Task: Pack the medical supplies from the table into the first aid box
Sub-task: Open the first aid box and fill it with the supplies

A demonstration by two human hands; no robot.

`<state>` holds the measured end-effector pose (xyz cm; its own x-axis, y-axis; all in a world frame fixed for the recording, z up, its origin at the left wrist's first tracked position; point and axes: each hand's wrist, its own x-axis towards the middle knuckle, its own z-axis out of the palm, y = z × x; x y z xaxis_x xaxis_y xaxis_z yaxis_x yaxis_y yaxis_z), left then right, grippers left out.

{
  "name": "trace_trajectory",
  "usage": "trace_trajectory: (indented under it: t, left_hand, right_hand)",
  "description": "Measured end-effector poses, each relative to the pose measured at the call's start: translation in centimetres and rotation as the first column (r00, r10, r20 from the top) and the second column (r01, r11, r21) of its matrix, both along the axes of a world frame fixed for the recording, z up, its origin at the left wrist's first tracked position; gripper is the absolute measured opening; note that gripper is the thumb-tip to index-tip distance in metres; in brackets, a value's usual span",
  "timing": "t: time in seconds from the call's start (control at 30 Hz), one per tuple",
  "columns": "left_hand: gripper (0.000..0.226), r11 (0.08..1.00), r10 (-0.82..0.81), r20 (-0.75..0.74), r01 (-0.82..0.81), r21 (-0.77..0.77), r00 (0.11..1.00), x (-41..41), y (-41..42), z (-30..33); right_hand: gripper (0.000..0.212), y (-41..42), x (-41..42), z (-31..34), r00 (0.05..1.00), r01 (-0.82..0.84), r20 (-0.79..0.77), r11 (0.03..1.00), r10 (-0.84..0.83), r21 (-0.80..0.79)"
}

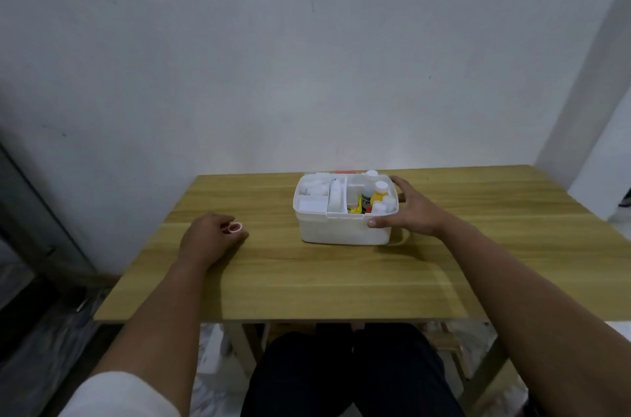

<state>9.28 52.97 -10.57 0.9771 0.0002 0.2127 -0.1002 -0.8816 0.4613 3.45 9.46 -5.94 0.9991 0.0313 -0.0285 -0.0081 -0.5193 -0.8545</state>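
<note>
The white first aid box stands open near the far middle of the wooden table. Its compartments hold white rolls and packs on the left, and a dark bottle, a yellow bottle and small white bottles on the right. My right hand grips the box's right wall, thumb on the front corner and fingers along the far side. My left hand rests on the table left of the box, fingers curled around a small pinkish-white tape roll.
A red-and-white lid peeks out behind the box against the stained white wall. The table's near edge lies just above my knees. A dark doorway or cabinet stands at the far left.
</note>
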Motion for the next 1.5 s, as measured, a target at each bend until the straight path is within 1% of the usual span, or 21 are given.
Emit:
trace_trajectory:
  t: [0.07,0.13,0.2,0.27,0.33,0.4,0.47,0.53,0.63,0.7,0.8,0.87,0.93,1.0,1.1,1.2,1.27,1.33,1.4,1.47,1.5]
  left_hand:
    - [0.056,1.000,0.011,-0.002,-0.011,-0.015,1.000,-0.3,-0.2,0.4]
    - [0.048,0.999,0.018,0.006,-0.017,-0.037,1.000,-0.4,-0.4,0.5]
    - [0.035,0.998,0.015,-0.003,-0.015,-0.060,1.000,-0.4,-0.5,0.5]
    - [0.029,0.996,0.017,-0.024,-0.019,-0.085,1.000,-0.3,-0.6,0.4]
    - [0.029,0.995,0.017,-0.052,-0.022,-0.101,0.999,-0.2,-0.7,0.4]
    - [0.027,0.991,0.003,-0.069,-0.012,-0.137,0.998,-0.1,-1.2,0.6]
    - [0.024,0.977,-0.007,-0.036,-0.001,-0.215,0.999,0.0,-2.1,1.2]
    - [0.025,0.960,-0.032,0.028,0.038,-0.276,0.999,0.2,-3.8,2.6]
    - [0.022,0.922,-0.123,0.114,0.156,-0.354,0.986,0.0,-7.3,5.8]
    - [0.021,0.897,-0.195,0.152,0.239,-0.371,0.969,-0.1,-9.8,7.4]
    - [0.021,0.886,-0.296,0.151,0.330,-0.326,0.943,-0.4,-13.0,8.1]
    - [0.026,0.917,-0.322,0.127,0.343,-0.204,0.938,-0.6,-14.4,7.7]
    - [0.038,0.947,-0.301,0.117,0.311,-0.074,0.946,-0.8,-14.9,7.2]
    - [0.045,0.960,-0.273,0.118,0.279,-0.034,0.955,-1.0,-14.9,7.1]
    - [0.044,0.963,-0.257,0.152,0.266,-0.038,0.954,-1.1,-14.8,7.3]
    - [0.036,0.961,-0.200,0.223,0.235,-0.143,0.954,-0.2,-14.1,7.0]
    - [0.036,0.949,-0.152,0.191,0.197,-0.247,0.970,0.8,-13.6,6.6]
    - [0.032,0.936,-0.143,0.150,0.183,-0.301,0.978,1.9,-13.2,5.9]
    - [0.023,0.909,-0.161,0.144,0.203,-0.363,0.976,2.9,-13.0,5.1]
    - [0.015,0.866,-0.179,0.147,0.226,-0.445,0.973,3.7,-13.0,4.5]
    - [0.016,0.852,-0.184,0.134,0.226,-0.472,0.974,4.1,-13.1,4.5]
  right_hand:
    - [0.137,0.3,0.0,0.1,1.000,0.007,0.015,1.000,-0.007,-0.006]
    - [0.137,0.6,0.2,0.1,1.000,-0.006,0.018,1.000,0.006,-0.006]
    - [0.127,0.9,0.2,0.2,0.999,-0.031,0.036,1.000,0.031,-0.002]
    - [0.118,1.0,0.1,0.2,0.998,-0.046,0.040,0.999,0.046,0.007]
    - [0.132,1.1,0.0,0.3,0.999,-0.039,0.032,0.999,0.039,0.006]
    - [0.141,1.2,-0.3,0.4,0.999,-0.031,0.034,1.000,0.031,-0.003]
    - [0.145,1.3,-0.4,0.5,0.999,-0.030,0.026,1.000,0.030,-0.005]
    - [0.144,1.3,-0.5,0.6,0.999,-0.029,0.023,1.000,0.029,-0.008]
    - [0.147,1.3,-0.3,0.5,1.000,-0.020,0.015,1.000,0.020,-0.012]
    - [0.147,1.3,-0.4,0.6,1.000,-0.015,0.008,1.000,0.015,-0.020]
    - [0.146,1.4,-0.6,0.7,1.000,-0.012,0.002,1.000,0.012,-0.025]
    - [0.147,1.4,-0.6,0.7,1.000,-0.010,-0.001,1.000,0.010,-0.027]
    - [0.147,1.2,-0.6,0.7,1.000,-0.006,-0.010,1.000,0.005,-0.030]
    - [0.144,1.1,-0.5,0.7,1.000,-0.014,-0.015,0.999,0.013,-0.034]
    - [0.140,0.8,-0.3,0.7,1.000,-0.016,-0.017,1.000,0.015,-0.027]
    - [0.141,0.7,0.1,1.0,1.000,0.026,-0.011,1.000,-0.026,0.008]
    - [0.139,0.6,0.5,1.4,0.996,0.078,-0.033,0.996,-0.077,0.040]
    - [0.126,0.4,1.2,1.6,0.990,0.135,-0.056,0.985,-0.130,0.106]
    - [0.114,0.4,1.9,1.8,0.982,0.182,-0.079,0.970,-0.171,0.162]
    - [0.107,0.3,2.7,2.0,0.979,0.199,-0.092,0.962,-0.185,0.189]
    - [0.106,0.3,3.1,2.0,0.977,0.205,-0.095,0.959,-0.190,0.197]
